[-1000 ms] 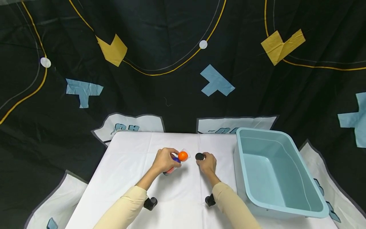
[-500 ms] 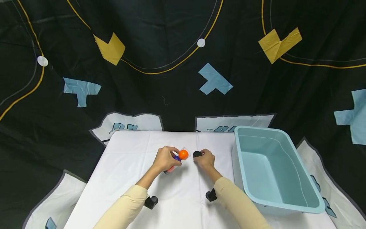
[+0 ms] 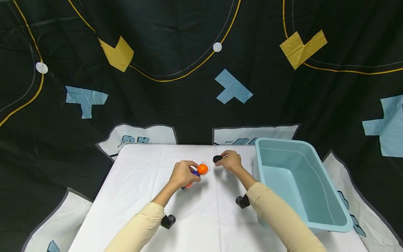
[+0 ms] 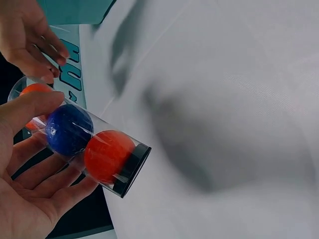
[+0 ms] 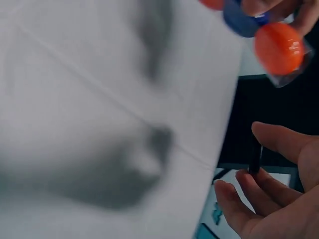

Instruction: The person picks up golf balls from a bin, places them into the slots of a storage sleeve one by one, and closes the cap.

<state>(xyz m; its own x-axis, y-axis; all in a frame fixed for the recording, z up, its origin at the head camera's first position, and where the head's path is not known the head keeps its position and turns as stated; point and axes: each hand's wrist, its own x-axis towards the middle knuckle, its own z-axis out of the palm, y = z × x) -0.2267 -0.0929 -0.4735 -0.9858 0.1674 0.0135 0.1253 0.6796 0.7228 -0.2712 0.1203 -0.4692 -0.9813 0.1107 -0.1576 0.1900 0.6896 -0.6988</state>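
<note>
My left hand (image 3: 182, 174) grips a clear tube (image 4: 101, 127) that lies tilted above the white table. Inside the tube sit an orange ball (image 3: 203, 169) at the uncapped end, a dark blue ball (image 4: 69, 130) in the middle and a red-orange ball (image 4: 108, 156). A black cap (image 4: 132, 171) closes the end by that last ball. To the right, my right hand (image 3: 231, 161) pinches a small round black lid (image 3: 217, 159) between thumb and fingers. In the right wrist view the lid (image 5: 255, 157) appears edge-on, apart from the tube.
A light blue bin (image 3: 292, 175) stands at the table's right side. White cloth covers the table (image 3: 132, 196). Behind it hangs a black curtain (image 3: 176, 108) with tape pieces. Black camera mounts (image 3: 168, 221) sit at both wrists.
My right hand has moved toward the table's far edge with the black lid, which now tilts more edge-on. My left hand and the tube stay nearly still. The head view has shifted slightly.
</note>
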